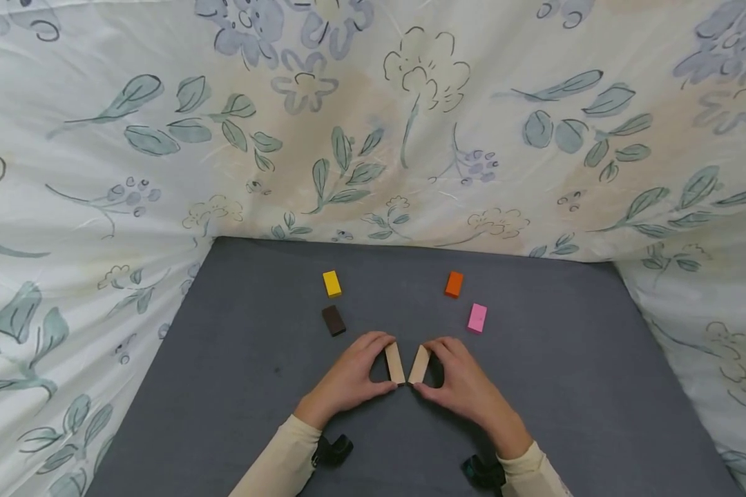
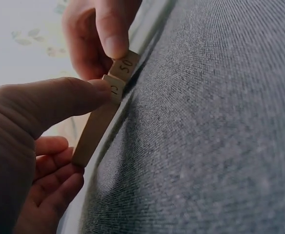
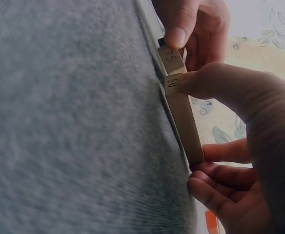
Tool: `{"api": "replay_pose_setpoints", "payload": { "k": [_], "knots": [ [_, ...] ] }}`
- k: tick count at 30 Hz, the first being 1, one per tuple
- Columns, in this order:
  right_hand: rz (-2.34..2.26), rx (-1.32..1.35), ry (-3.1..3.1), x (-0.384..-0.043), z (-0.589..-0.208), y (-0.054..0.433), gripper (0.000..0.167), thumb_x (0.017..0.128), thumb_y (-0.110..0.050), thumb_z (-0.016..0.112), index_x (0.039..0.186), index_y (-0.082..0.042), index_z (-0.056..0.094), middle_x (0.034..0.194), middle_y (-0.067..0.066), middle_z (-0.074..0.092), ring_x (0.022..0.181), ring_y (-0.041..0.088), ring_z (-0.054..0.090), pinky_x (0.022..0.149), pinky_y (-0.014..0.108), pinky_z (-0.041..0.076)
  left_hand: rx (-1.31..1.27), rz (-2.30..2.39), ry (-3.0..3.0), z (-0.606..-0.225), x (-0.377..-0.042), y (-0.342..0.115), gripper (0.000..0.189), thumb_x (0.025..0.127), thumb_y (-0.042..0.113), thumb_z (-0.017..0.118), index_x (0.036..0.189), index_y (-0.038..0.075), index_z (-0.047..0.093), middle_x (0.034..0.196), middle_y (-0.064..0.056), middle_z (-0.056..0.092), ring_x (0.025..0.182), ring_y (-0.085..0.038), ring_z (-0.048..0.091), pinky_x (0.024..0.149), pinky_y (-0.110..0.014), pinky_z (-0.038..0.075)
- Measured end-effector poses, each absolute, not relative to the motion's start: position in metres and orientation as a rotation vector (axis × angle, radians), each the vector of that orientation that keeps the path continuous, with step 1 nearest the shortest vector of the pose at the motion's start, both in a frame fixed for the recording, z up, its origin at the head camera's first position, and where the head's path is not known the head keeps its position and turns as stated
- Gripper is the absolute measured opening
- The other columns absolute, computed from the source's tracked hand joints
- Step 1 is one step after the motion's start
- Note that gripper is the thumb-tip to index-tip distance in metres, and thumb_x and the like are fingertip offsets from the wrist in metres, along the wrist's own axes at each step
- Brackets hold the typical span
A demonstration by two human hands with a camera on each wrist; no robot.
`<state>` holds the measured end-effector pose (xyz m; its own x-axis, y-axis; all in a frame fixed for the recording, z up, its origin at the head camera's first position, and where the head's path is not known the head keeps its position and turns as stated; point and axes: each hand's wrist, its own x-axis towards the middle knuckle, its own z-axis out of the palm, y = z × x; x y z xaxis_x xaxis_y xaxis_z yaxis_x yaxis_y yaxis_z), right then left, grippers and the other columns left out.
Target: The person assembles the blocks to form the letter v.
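Observation:
Two plain wooden blocks (image 1: 394,364) stand close together on the grey cloth, their near ends almost meeting and their far ends spread apart. My left hand (image 1: 353,373) pinches the left one lengthwise, thumb on the near end and fingers at the far end. The right wooden block (image 1: 419,364) is held the same way by my right hand (image 1: 466,385). In the right wrist view, a dark "50" marks the near end of the right-hand block (image 3: 185,124). Digits on the end of the left-hand block (image 2: 94,134) are partly covered by the thumb.
Beyond the hands lie a yellow block (image 1: 332,284), a dark brown block (image 1: 333,321), an orange block (image 1: 454,284) and a pink block (image 1: 476,318). The grey cloth (image 1: 255,297) covers the surface. A floral curtain (image 1: 360,103) hangs behind and along both sides.

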<state>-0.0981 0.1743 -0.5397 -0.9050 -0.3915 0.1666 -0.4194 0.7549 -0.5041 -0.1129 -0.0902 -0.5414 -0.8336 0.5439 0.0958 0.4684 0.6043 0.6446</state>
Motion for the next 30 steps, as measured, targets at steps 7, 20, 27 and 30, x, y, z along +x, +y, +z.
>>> {"api": "replay_pose_setpoints", "payload": {
  "k": [7,20,27,30],
  "knots": [
    [0.832,0.677,-2.886,-0.100,-0.544,0.171,0.068,0.080,-0.034,0.098,0.132,-0.001,0.070,0.123,0.011,0.065,0.115,0.030,0.060,0.100,0.051,0.055,0.874,1.003,2.744,-0.545,-0.116,-0.089,0.076,0.091,0.031,0.092,0.154,0.006,0.057,0.150,-0.009,0.057,0.140,-0.028,0.053,0.115,-0.048,0.047],
    [0.829,0.690,-2.882,-0.103,-0.543,0.170,0.069,0.081,-0.031,0.098,0.135,0.001,0.070,0.125,0.013,0.064,0.116,0.032,0.059,0.101,0.053,0.055,0.857,1.010,2.721,-0.551,-0.121,-0.089,0.076,0.094,0.034,0.090,0.156,0.009,0.055,0.154,-0.008,0.054,0.143,-0.027,0.051,0.117,-0.046,0.045],
    [0.824,0.704,-2.868,-0.102,-0.544,0.171,0.070,0.081,-0.033,0.098,0.135,0.001,0.069,0.126,0.013,0.063,0.117,0.032,0.059,0.101,0.053,0.055,0.862,0.989,2.726,-0.551,-0.121,-0.088,0.077,0.094,0.036,0.089,0.157,0.009,0.054,0.154,-0.009,0.054,0.143,-0.027,0.051,0.117,-0.046,0.045],
    [0.822,0.708,-2.869,-0.103,-0.546,0.172,0.071,0.081,-0.034,0.098,0.136,0.001,0.069,0.126,0.013,0.063,0.116,0.032,0.059,0.101,0.053,0.055,0.859,0.984,2.728,-0.550,-0.120,-0.088,0.076,0.094,0.036,0.089,0.156,0.009,0.055,0.154,-0.009,0.054,0.143,-0.027,0.052,0.117,-0.046,0.046]
  ]
}}
